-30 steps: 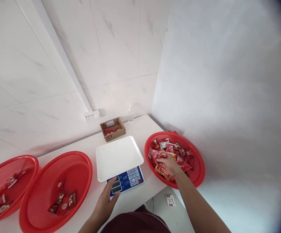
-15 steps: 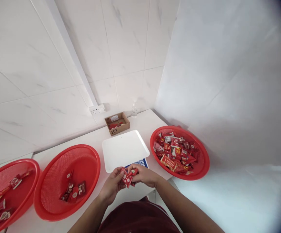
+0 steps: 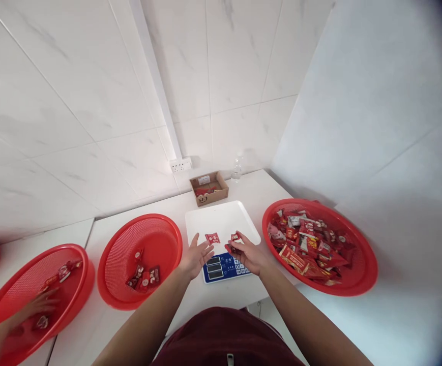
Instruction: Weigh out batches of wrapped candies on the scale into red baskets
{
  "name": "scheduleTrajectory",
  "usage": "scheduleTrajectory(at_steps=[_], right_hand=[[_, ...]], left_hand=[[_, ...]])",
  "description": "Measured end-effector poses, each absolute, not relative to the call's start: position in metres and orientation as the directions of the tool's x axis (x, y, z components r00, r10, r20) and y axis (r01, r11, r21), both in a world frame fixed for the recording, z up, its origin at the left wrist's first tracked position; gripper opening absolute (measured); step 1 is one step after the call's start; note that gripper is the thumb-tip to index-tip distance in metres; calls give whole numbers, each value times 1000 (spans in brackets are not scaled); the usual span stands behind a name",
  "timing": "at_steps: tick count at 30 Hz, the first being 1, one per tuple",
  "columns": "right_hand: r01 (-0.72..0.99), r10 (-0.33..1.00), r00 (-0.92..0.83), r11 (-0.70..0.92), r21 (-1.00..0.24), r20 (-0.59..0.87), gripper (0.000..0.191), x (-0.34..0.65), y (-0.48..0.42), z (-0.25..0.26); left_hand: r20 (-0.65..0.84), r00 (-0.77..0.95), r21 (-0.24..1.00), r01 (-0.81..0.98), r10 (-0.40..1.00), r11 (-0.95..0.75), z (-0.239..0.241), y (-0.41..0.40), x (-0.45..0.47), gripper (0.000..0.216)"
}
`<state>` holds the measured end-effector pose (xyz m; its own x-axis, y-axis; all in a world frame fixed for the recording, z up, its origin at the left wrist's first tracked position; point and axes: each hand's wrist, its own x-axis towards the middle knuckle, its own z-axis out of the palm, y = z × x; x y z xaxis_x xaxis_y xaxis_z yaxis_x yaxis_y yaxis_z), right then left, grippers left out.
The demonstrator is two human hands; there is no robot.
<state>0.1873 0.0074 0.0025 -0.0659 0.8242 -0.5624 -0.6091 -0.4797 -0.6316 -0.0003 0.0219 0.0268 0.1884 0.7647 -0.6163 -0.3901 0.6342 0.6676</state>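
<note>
On the tray (image 3: pixel 230 216), a packet (image 3: pixel 212 238) lies sideways.

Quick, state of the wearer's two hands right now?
Left hand: open, holding nothing.
Right hand: closed, holding at least one small red plastic-wrapped packet.

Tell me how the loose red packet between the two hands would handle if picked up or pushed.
The red packet is probably light, being small. Its ends flare and look thin, so they would likely flex. It looks flat rather than round, so would probably slide, not roll.
</note>
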Motion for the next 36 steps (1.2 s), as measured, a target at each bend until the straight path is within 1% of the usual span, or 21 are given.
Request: scheduleTrajectory(at_steps=[2, 3, 5, 9, 12, 16, 18, 20, 23, 26, 28, 30, 32, 33, 36], right_hand=[[-589, 824, -42, -478, -652, -565, 76, 187, 8, 2], [-576, 824, -29, -477, -664, -566, 79, 188, 7, 0], [-560, 824, -7, -473, -680, -566, 80, 191, 4, -4], [-581, 816, -2, -472, -663, -578, 72, 194, 0, -8], [-574, 816, -53, -496, -652, -575, 65, 187, 3, -3], [-544, 836, -113, -505, -670, -538, 66, 174, 9, 0], [-521, 849, -81, -483, -704, -522, 62, 171, 10, -6], [-505, 853, -13, -456, -733, -522, 53, 169, 11, -15], [-505, 835, 72, -441, -742, -545, 41, 166, 9, -27], [-528, 828, 65, -445, -723, -557, 39, 161, 9, -32], [-537, 847, 72, -411, -736, -526, 37, 165, 13, -33], [-457, 873, 179, -334, -824, -454, 35, 182, 21, -34], [-286, 866, 343, -273, -918, -364, 35, 213, 30, -37], [-187, 847, 422, -269, -945, -325, 36, 233, 34, -38], [21, 787, 559, -326, -945, -259, 41, 298, 41, -44]], left_hand=[[-638, 189, 673, -334, 747, 660, 23, 19, -3, 100], [-647, 193, 675, -305, 738, 671, 22, 15, -5, 101], [-661, 211, 672, -260, 720, 694, 20, 4, -9, 99], [-700, 246, 633, -220, 671, 742, 24, -22, -16, 93], [-730, 230, 609, -210, 644, 765, 26, -35, -22, 92], [-739, 210, 602, -219, 640, 768, 24, -43, -30, 89], [-741, 196, 603, -227, 642, 765, 23, -47, -34, 88], [-748, 184, 597, -232, 637, 768, 23, -50, -37, 85], [-759, 179, 585, -233, 626, 777, 26, -54, -38, 83], [-767, 182, 575, -230, 615, 785, 29, -55, -37, 82], [-775, 181, 566, -225, 605, 793, 30, -53, -36, 81], [-778, 181, 565, -219, 602, 796, 30, -52, -35, 78], [-775, 188, 568, -211, 603, 796, 28, -50, -35, 72], [-773, 195, 569, -207, 603, 796, 27, -50, -35, 69], [-769, 214, 569, -199, 602, 798, 24, -51, -33, 61]])
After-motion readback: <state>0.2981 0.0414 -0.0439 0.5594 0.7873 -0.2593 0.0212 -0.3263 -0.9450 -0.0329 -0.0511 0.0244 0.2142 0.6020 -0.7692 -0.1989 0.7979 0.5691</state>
